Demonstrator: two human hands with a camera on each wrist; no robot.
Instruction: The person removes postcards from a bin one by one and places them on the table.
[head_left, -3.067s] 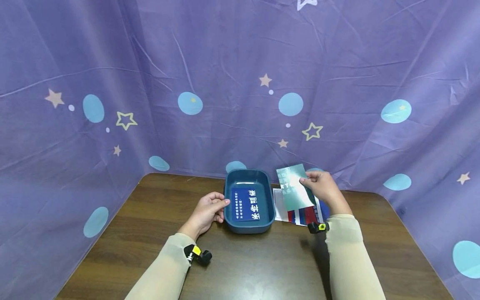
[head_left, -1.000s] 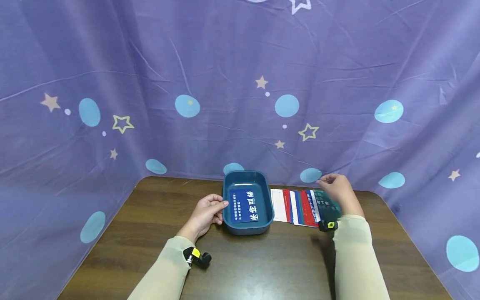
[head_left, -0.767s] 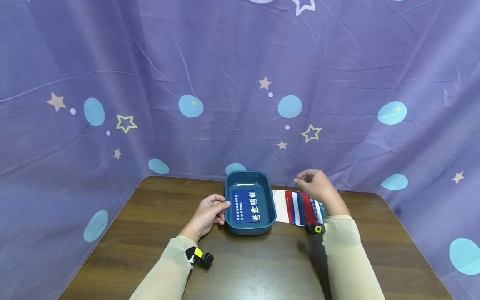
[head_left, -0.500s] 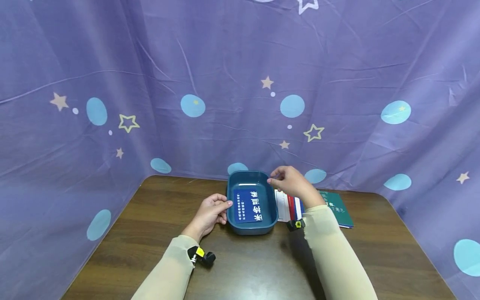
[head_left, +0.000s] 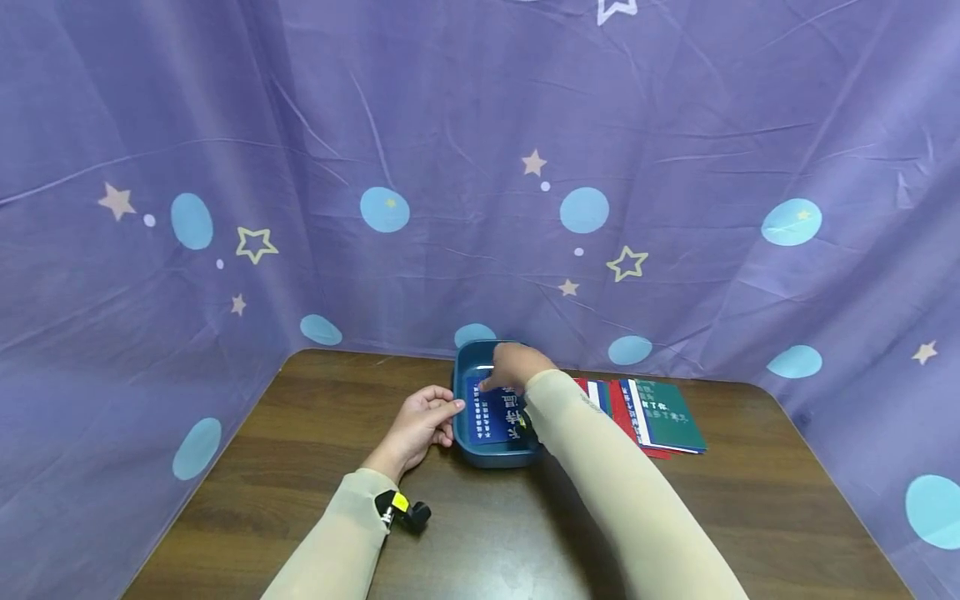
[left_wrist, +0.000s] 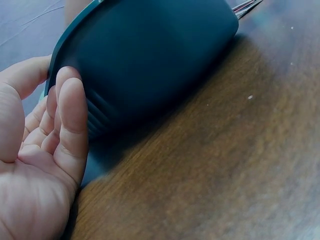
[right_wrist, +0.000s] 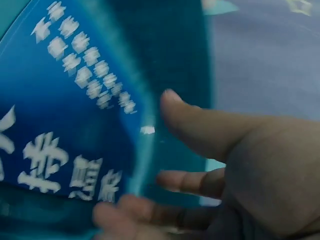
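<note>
A dark teal plastic tray (head_left: 491, 460) stands at the table's back middle, with a blue card (head_left: 487, 417) printed in white characters lying in it. My left hand (head_left: 417, 427) holds the tray's left side; in the left wrist view its thumb lies at the rim and its fingers sit against the outer wall. My right hand (head_left: 517, 365) reaches down into the tray over the far end of the blue card. In the right wrist view, thumb and fingers of the right hand (right_wrist: 235, 170) are spread apart near the card's edge, holding nothing; some fingertips are blurred.
Right of the tray lies a fanned row of red, white and blue cards, with a green card (head_left: 671, 417) on top at its right end. My right forearm crosses in front of part of this row. A purple curtain (head_left: 465, 167) hangs behind the wooden table (head_left: 480, 533).
The right hand placed the green card at the row's right end and let it go, then moved left, empty, into the tray. The left hand stays at the tray's side.
</note>
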